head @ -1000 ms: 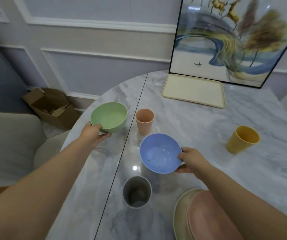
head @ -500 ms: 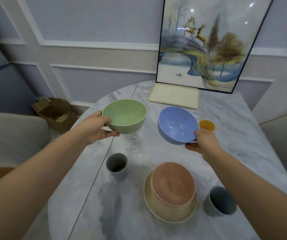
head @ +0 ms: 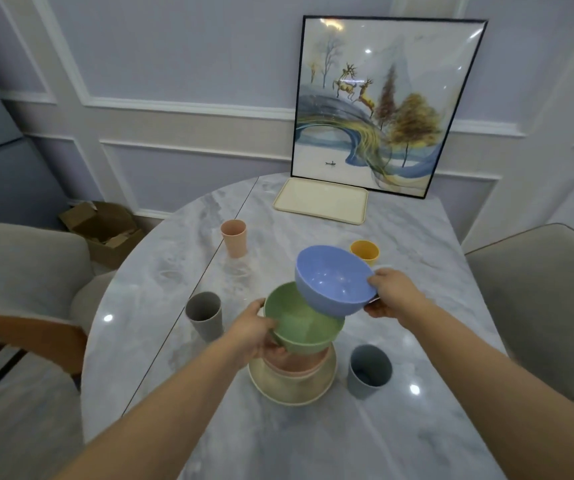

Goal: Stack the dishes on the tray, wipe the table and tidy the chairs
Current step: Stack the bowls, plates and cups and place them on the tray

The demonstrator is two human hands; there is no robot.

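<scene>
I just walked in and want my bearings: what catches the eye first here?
The two raised bowls at the table's centre: the left hand grips a green plastic bowl over a pink bowl nested in a cream bowl, while the right hand holds a tilted blue plastic bowl just above. Behind, a framed deer painting leans on the wall by an empty cream tray.
</scene>
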